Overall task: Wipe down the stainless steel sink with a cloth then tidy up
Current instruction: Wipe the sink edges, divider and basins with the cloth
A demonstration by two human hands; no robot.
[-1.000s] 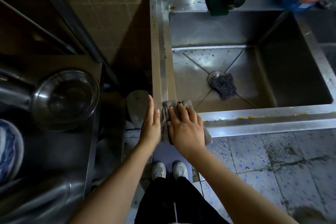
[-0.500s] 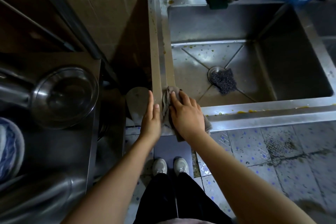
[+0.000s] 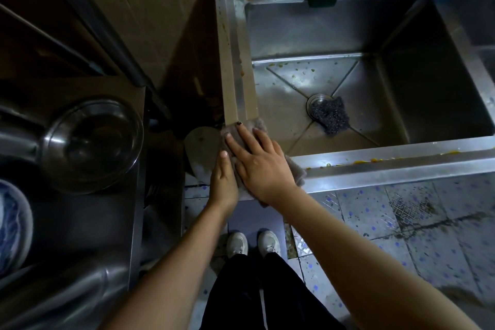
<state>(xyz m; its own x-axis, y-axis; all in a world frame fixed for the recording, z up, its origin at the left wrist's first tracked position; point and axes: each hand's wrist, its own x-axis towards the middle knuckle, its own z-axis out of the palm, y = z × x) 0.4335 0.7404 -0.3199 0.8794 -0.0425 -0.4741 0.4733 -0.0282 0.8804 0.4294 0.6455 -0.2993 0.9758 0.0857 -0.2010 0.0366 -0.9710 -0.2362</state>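
While the stainless steel sink [image 3: 316, 35] fills the upper right of the view, its front rim carries yellow food bits and its floor is dotted with green specks. To the left, a steel bench [image 3: 80, 222] holds a metal bowl [image 3: 93, 142]. A dark scouring pad [image 3: 330, 115] lies half over the drain [image 3: 316, 100]. At the sink's near-left corner, a grey cloth [image 3: 297, 171] lies spread over the rim. The right hand [image 3: 261, 163] presses flat on the cloth, fingers extended, its grip not closed. The left hand [image 3: 223, 182] rests flat beside it at the corner's outer edge, fingers straight, holding nothing.
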